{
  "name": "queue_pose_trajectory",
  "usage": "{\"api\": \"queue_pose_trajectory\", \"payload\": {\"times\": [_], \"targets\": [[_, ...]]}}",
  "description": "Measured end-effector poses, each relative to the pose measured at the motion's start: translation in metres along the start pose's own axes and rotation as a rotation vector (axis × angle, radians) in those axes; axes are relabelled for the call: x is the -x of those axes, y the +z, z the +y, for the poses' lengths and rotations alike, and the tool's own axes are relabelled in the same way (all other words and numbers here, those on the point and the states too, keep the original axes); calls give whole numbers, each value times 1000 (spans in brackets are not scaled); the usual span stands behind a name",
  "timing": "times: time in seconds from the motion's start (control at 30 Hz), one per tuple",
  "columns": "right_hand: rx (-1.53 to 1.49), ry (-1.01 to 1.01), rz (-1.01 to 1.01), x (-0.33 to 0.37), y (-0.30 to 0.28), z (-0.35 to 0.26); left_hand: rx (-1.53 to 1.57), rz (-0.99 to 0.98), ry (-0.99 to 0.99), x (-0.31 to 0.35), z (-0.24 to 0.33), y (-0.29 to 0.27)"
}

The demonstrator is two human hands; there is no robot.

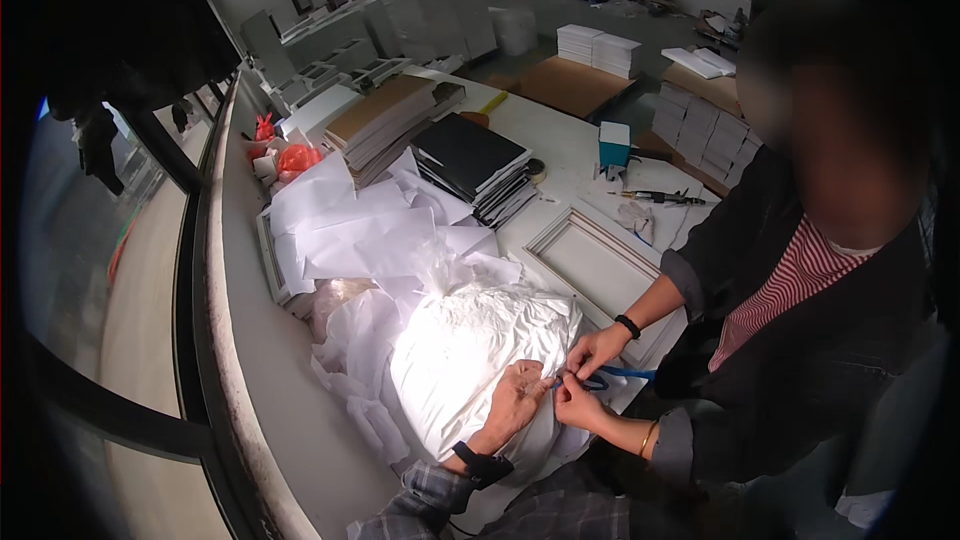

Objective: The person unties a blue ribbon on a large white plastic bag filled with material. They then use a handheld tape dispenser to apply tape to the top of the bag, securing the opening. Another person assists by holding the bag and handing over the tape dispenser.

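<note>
White plastic, gathered into a full bag (pixel 470 360), lies on the desk (pixel 560 140) at its near edge. The wearer's left hand (pixel 515 400) rests flat on the bag's side, its fingers stretched toward the bunched neck, seemingly to pin it steady; whether they pinch anything cannot be told. The wearer's right hand is not in view. A co-worker's two hands (pixel 585 380) meet at the same neck, working a blue strap (pixel 620 374) around it. Loose white sheets (pixel 350 230) and a stack of black boards (pixel 470 165) lie behind.
</note>
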State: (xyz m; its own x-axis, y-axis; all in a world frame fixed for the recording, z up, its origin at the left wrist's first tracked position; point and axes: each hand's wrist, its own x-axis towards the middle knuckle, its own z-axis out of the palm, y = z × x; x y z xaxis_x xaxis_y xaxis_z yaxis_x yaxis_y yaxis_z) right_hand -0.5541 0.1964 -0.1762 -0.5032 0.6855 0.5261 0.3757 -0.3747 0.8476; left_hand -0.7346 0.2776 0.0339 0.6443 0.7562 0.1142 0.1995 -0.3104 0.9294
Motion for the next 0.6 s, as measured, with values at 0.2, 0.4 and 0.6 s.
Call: {"api": "queue_pose_trajectory", "payload": {"times": [0.2,0.4,0.6], "targets": [[357,-454,157,-54,-58,44,-44,73,-72,38,-25,-33],[211,-657,27,-51,-55,46,160,59,-157,34,-46,-16],[314,-760,-23,-54,-52,29,204,42,-192,32,-24,-18]]}}
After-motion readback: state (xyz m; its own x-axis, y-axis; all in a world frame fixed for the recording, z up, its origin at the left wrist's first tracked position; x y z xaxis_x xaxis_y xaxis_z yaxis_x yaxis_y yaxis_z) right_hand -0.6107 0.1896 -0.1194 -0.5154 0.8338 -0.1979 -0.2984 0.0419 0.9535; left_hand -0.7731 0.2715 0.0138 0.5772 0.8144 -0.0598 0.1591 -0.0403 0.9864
